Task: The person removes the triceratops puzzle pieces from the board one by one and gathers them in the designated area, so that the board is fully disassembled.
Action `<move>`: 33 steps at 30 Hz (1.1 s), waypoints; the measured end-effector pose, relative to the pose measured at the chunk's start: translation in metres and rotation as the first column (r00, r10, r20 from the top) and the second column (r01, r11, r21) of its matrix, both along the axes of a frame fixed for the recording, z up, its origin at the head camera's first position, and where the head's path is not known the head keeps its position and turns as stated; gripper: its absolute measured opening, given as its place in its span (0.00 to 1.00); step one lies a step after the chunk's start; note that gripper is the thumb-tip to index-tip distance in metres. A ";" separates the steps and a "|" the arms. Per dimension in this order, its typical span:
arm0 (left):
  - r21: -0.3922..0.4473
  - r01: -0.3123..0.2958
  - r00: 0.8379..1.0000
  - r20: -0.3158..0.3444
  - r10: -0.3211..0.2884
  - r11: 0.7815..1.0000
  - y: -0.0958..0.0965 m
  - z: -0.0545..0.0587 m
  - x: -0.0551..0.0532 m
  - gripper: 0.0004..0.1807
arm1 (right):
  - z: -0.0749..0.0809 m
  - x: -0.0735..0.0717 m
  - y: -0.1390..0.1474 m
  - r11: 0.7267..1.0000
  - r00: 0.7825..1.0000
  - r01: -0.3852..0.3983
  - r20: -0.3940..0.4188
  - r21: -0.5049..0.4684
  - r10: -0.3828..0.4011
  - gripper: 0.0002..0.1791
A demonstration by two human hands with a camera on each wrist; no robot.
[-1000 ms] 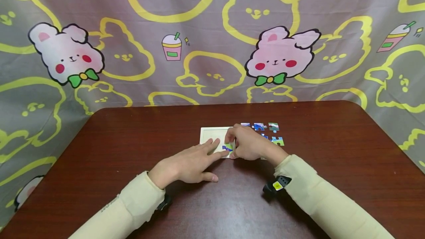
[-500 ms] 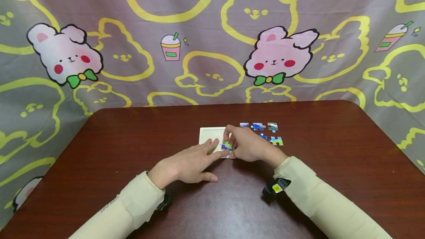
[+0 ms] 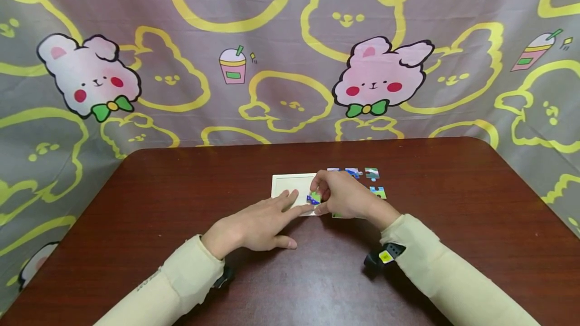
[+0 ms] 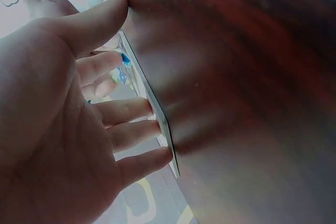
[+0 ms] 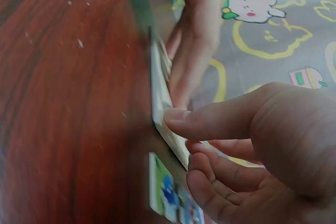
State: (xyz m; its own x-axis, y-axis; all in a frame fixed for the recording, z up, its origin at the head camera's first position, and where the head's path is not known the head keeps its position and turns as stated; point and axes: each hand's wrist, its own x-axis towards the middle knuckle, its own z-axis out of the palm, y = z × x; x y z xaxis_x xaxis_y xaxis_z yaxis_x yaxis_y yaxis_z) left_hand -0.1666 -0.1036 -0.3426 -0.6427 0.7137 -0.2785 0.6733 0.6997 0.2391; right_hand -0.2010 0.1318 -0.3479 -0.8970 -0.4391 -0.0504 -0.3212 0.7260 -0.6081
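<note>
A white puzzle tray (image 3: 294,182) lies on the table. My left hand (image 3: 256,223) rests on it with fingers extended, and in the left wrist view several fingertips touch its near edge. At the tray's lower right corner is a green-and-blue puzzle piece (image 3: 313,198), close to the left index fingertip. My right hand (image 3: 346,195) pinches this piece between thumb and curled fingers. In the right wrist view the right thumb (image 5: 181,119) is at the tray's edge and the piece itself is hidden.
Several loose puzzle pieces (image 3: 372,173) lie right of the tray, some partly under the right hand; one green-and-blue piece (image 5: 161,188) shows in the right wrist view. The brown table (image 3: 181,185) ends at a patterned curtain (image 3: 290,54).
My right hand has shifted slightly right, and the piece at its fingertips has moved and turned a little with it. The left hand stays in place on the tray.
</note>
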 end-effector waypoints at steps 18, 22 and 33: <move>0.005 0.023 1.000 -0.020 -0.023 1.000 -0.002 0.000 0.000 0.39 | 0.020 0.025 0.093 0.987 0.988 0.147 -0.041 -0.060 -0.149 0.22; 0.000 0.021 1.000 -0.016 -0.021 1.000 -0.001 0.000 0.000 0.39 | 0.012 0.034 0.118 0.990 0.991 0.131 -0.011 -0.044 -0.131 0.21; -0.006 0.013 1.000 -0.014 -0.013 1.000 -0.001 0.000 0.001 0.39 | -0.007 0.040 0.144 0.998 0.996 0.061 0.073 -0.024 -0.059 0.18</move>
